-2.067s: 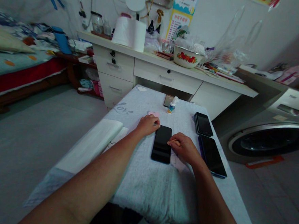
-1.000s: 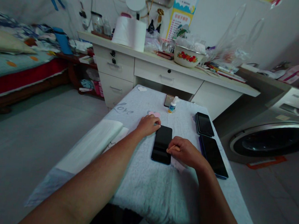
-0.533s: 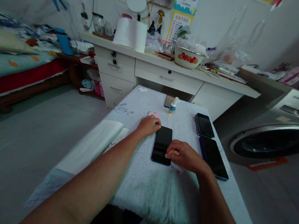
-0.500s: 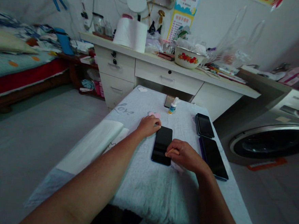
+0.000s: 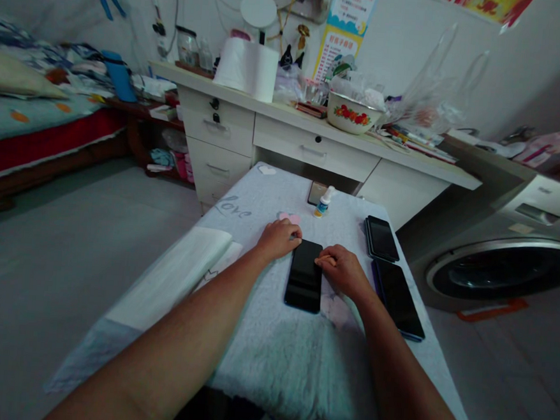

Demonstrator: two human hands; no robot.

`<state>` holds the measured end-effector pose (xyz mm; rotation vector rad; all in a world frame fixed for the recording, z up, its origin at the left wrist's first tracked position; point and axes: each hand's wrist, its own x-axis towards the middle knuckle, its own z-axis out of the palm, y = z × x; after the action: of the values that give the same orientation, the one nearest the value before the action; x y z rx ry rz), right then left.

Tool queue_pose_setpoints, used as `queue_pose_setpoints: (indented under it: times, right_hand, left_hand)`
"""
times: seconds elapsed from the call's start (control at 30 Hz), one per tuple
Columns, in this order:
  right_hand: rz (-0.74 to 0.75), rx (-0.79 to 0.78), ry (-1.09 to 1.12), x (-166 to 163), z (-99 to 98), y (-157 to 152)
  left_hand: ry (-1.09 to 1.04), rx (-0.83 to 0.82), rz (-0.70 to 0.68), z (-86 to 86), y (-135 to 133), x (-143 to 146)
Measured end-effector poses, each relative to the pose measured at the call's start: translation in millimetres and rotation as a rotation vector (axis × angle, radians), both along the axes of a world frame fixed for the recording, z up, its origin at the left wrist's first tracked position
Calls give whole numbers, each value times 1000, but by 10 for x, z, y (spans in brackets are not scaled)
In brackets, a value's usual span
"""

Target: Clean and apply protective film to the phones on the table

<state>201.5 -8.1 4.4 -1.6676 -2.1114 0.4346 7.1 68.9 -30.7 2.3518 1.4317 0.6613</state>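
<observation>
A black smartphone lies face up on the cloth-covered table. My left hand is closed at its upper left corner, with curled fingers against the edge. At the phone's upper right edge is my right hand, its fingers pinched together; whatever small thing they hold is hidden by the fingers. Beyond the phone stands a small white-capped spray bottle, in front of another phone lying flat. To the right lie a dark tablet and a smaller dark device.
Folded white cloth or paper covers the table's left side. Behind the table is a white desk bearing a flowered bowl and a paper roll. A washing machine stands at right, a bed at left.
My right hand has moved up along the phone's right side, from its lower part to near the upper right edge. My left hand stays at the upper left corner.
</observation>
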Motion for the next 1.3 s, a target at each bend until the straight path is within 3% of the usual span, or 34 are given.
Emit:
queue_pose_setpoints:
  times: [0.13, 0.3, 0.5, 0.7, 1.07, 1.3]
  right_hand:
    - [-56, -26, -26, 8, 14, 182]
    - [-139, 18, 45, 60, -105, 356]
    - [-194, 108, 153, 85, -251, 377]
    - [-194, 109, 155, 86, -229, 341]
    - [29, -180, 270, 185, -86, 191]
    - [222, -499, 395, 272, -40, 143]
  left_hand:
    - [-6, 2, -2, -22, 13, 4]
    - [0, -1, -4, -11, 8, 6]
    - [8, -3, -2, 9, 0, 7]
    - [6, -3, -3, 4, 4, 12]
    - [10, -2, -1, -3, 6, 16]
    - [15, -18, -3, 22, -8, 15]
